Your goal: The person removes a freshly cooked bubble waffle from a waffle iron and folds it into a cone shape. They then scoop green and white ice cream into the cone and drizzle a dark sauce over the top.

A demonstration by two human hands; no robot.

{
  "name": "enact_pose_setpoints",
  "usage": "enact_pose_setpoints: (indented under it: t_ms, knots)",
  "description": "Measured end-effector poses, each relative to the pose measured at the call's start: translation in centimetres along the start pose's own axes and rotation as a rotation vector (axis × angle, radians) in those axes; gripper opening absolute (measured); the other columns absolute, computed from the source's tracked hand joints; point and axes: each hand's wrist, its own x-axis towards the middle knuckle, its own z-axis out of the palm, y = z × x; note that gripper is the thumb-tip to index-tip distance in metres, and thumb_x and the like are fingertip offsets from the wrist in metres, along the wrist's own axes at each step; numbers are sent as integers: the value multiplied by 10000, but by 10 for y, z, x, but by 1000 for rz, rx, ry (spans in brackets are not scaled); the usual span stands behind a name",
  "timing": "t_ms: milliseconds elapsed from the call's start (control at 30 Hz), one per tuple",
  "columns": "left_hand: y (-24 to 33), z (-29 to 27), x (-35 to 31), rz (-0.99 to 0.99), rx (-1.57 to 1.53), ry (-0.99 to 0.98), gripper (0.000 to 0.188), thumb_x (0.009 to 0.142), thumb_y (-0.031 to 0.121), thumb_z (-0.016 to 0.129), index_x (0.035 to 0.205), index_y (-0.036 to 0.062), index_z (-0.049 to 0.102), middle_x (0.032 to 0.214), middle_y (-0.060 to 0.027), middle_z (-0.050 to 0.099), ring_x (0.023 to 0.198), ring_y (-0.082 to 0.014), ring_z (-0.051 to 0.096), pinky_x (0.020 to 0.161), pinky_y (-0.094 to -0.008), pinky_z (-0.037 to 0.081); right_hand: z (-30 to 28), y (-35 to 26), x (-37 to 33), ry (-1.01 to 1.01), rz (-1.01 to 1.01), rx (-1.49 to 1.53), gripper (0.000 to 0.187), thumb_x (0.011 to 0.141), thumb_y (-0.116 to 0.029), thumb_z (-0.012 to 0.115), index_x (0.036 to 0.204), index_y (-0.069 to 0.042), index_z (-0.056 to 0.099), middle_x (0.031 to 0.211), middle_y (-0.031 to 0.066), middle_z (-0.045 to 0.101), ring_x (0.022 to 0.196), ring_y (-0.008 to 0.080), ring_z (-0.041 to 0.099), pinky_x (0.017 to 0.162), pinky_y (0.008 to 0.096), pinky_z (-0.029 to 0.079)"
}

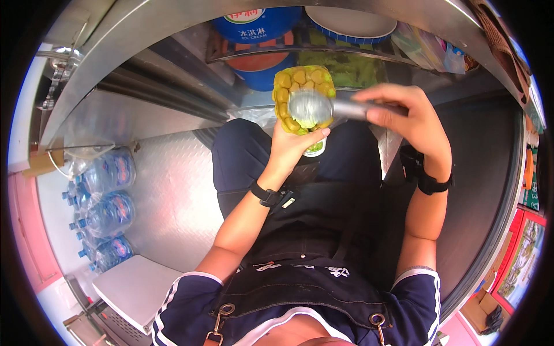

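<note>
Cup, small and pale, sits in the left hand at chest height, out over the open freezer; left fingers wrapped closed round its side. Rising from it is a yellow bubble waffle, bumps facing up, rolled into a cone. Right hand closed round the handle of a metal scoop, its bowl resting against the waffle's mouth with a pale green-white lump under it. Tubs in the freezer beyond: a blue tub, a green-filled tray. Black bands on both wrists, dark apron below. Water bottles stacked on the metal floor at left.

Step in hand, by my reading: loading ice cream into the waffle. Next move likely calls for pressing and releasing the ball without cracking the waffle, cup held level.
</note>
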Motion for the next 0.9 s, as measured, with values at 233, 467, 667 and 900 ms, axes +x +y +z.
enact_pose_setpoints:
  t_ms: [233,467,667,900]
  knots:
    - [9,0,2,-43,12,-25,575,756,17,835,1265,13,567,1148,-44,647,1041,-145,631,919,-320,508,-6,-6,7,38,-107,-202,227,794,-96,775,1012,-37,758,786,146,713,672,222,682,629,304,496]
    - [7,0,3,-56,-31,1,560,763,-3,816,1263,16,564,1152,-42,639,1049,-146,626,918,-325,507,-2,-5,8,34,-47,-157,232,767,-114,799,991,-62,769,811,138,725,677,264,683,627,320,500]
    - [-1,-5,5,-79,-11,27,519,769,-15,805,1237,15,583,1116,-42,658,1016,-145,641,881,-316,521,2,-3,9,5,-79,-371,211,756,-123,804,961,-83,778,857,129,735,725,294,693,643,333,515]
    - [-9,-6,6,-33,-19,57,517,770,-2,821,1230,10,584,1148,-58,666,1023,-148,651,890,-311,527,6,2,12,122,-37,-162,205,859,-118,732,1042,-24,728,709,104,675,583,154,601,565,286,458]
